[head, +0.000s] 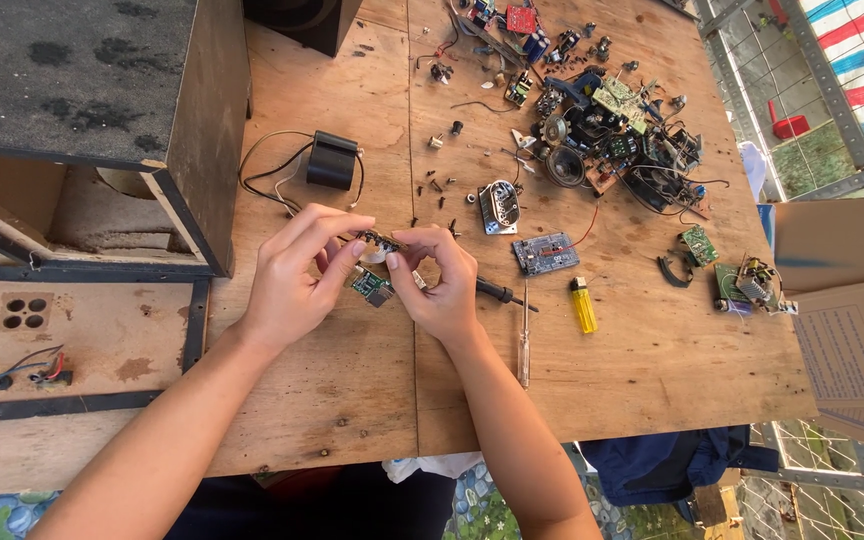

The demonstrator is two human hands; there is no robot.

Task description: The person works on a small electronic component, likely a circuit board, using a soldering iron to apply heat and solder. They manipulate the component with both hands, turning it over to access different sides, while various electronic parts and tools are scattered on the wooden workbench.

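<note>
both hands meet mid-table over the plywood table (pixel 352 400). left hand (pixel 292 280) and right hand (pixel 442 285) pinch the two ends of a small dark circuit strip (pixel 380 240), a green circuit board (pixel 370 286) just below it. yellow lighter (pixel 583 305) and screwdriver (pixel 523 340) lie right, black transformer (pixel 332 160) far.

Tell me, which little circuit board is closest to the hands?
The small green board, lying on the table right under both hands. The blue-grey board lies farther right, and the green one sits farther still, near the table's right edge.
</note>
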